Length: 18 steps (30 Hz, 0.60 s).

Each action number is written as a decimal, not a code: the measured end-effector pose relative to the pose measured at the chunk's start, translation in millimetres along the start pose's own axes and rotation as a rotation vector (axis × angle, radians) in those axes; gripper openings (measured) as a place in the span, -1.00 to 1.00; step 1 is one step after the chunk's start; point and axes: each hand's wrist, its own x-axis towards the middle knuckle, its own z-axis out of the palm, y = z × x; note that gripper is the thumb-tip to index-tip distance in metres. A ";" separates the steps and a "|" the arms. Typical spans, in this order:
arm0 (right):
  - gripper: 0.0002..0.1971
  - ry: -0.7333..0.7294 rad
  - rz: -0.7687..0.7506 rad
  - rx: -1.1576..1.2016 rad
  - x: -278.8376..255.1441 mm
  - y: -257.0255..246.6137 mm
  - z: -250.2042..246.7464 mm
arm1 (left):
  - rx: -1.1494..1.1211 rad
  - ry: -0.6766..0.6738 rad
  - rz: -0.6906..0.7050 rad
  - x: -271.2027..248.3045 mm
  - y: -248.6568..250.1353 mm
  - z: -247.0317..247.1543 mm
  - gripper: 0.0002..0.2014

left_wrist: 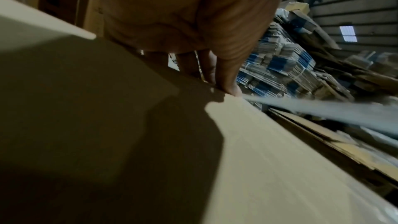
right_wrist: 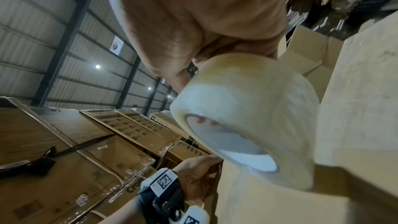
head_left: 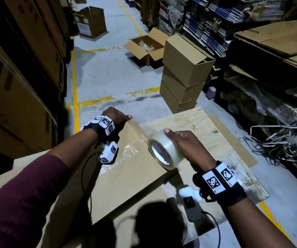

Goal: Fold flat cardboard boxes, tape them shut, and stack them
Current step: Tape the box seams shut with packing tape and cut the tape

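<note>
A brown cardboard box [head_left: 126, 176] lies in front of me with a strip of clear tape [head_left: 137, 129] along its top. At the box's far edge my left hand [head_left: 124, 119] grips the cardboard; its thumb lies on top by the tape's end and its fingers go over the edge. In the left wrist view the fingertips [left_wrist: 228, 88] sit on that edge, and the tape strip [left_wrist: 323, 110] stretches away from them. My right hand [head_left: 171, 138] holds the clear tape roll [head_left: 163, 151] just above the box top, fingers inside the core [right_wrist: 202, 120].
A flat cardboard sheet [head_left: 215, 131] lies on the floor under the box. A stack of three closed boxes [head_left: 181, 74] stands ahead on the right, with an open box [head_left: 144, 49] behind it. Tall cartons [head_left: 18, 86] line the left, flat cardboard stacks [head_left: 278, 42] and loose strapping [head_left: 278, 140] the right.
</note>
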 end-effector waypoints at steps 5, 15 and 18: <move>-0.26 -0.069 0.010 -0.073 -36.6 17.6 -26.7 | 0.010 0.004 -0.027 -3.2 9.7 3.5 -0.58; -0.36 -0.034 0.078 -0.158 -68.1 81.5 -15.0 | 0.005 0.039 -0.023 -8.7 4.5 5.6 -0.58; -0.16 -0.016 0.121 -0.099 -65.5 100.4 -8.9 | -0.063 0.059 -0.013 -9.0 -0.5 7.3 -0.61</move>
